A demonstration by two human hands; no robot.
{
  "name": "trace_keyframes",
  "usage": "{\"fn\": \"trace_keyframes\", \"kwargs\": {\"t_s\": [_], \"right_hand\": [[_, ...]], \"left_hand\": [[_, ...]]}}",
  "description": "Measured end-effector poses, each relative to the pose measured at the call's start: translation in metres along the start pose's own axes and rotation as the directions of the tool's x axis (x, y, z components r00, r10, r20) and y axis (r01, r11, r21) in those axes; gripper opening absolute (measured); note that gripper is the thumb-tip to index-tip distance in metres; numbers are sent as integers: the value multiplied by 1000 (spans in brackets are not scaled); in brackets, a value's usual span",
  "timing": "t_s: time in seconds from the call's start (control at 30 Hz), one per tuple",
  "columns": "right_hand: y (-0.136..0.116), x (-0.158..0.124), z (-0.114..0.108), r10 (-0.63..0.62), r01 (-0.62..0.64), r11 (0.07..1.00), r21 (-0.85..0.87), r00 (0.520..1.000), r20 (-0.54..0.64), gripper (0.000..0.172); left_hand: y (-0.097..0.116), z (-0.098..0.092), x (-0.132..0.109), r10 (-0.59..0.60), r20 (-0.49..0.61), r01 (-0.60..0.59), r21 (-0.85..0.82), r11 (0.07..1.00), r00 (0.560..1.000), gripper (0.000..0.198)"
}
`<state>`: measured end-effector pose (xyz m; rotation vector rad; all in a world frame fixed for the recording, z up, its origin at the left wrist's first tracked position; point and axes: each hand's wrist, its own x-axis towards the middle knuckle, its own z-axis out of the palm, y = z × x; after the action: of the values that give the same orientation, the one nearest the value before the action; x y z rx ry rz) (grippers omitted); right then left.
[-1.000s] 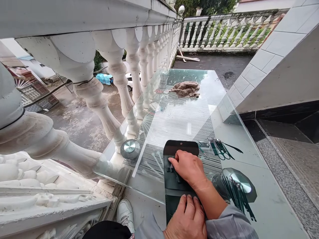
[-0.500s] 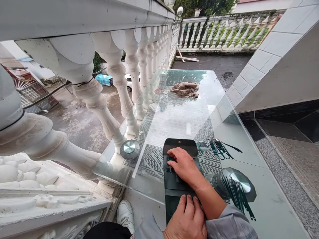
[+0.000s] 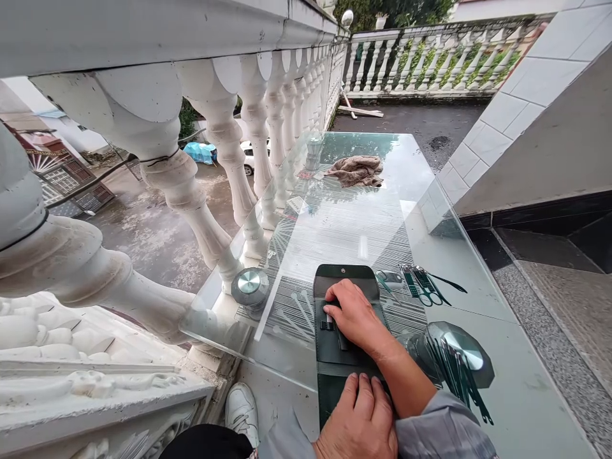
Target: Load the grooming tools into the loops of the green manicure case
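A dark green manicure case (image 3: 327, 350) lies unfolded on the glass table, its snap flap at the far end. My left hand (image 3: 358, 411) rests flat on the near part of the case, fingers stretched out. Beyond it, my right hand (image 3: 351, 309) bends over the far panel, thumb and fingers closed around a small metal tool (image 3: 328, 317) at the holder strap; most of that tool is hidden. To the right lie nail clippers (image 3: 409, 281), small scissors (image 3: 429, 297) and tweezers (image 3: 448, 282). Several slim green-handled tools (image 3: 461, 376) lie nearer me.
The glass table top (image 3: 354, 217) stands on faceted supports, one metal-capped support (image 3: 249, 284) at the left. A crumpled brown cloth (image 3: 354, 171) lies at the far end. White balusters (image 3: 222, 134) run along the left, and a tiled wall (image 3: 507, 121) slopes at the right.
My right hand has shifted slightly right and its fingers have drawn closer together, with more of the metal piece at the strap showing. My left hand stays in place on the case.
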<state>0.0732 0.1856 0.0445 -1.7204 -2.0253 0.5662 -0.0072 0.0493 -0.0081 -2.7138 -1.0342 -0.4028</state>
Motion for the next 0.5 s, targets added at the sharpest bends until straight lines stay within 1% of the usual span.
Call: {"fn": "trace_keyframes", "kwargs": {"t_s": [0.07, 0.13, 0.23, 0.3, 0.37, 0.5], "right_hand": [[1, 1, -1, 29, -29, 1000, -8, 999, -28, 8], [2, 1, -1, 58, -60, 998, -25, 996, -66, 6], [4, 0, -2, 52, -55, 998, -39, 996, -77, 8], [6, -1, -2, 31, -34, 998, -46, 998, -63, 11], [7, -1, 0, 22, -26, 998, -55, 997, -70, 12], [12, 3, 4, 54, -70, 994, -81, 982, -179, 9]], "left_hand": [[0, 0, 0, -11, -49, 11, -4, 1000, 999, 36], [0, -1, 0, -48, -106, 47, -12, 999, 993, 38], [0, -2, 1, -75, -126, 73, -23, 997, 989, 39], [0, -3, 1, -55, -91, 53, -23, 998, 994, 39], [0, -4, 1, -35, -32, 35, -21, 999, 999, 38], [1, -3, 1, -5, 94, 6, -13, 1000, 996, 37]]}}
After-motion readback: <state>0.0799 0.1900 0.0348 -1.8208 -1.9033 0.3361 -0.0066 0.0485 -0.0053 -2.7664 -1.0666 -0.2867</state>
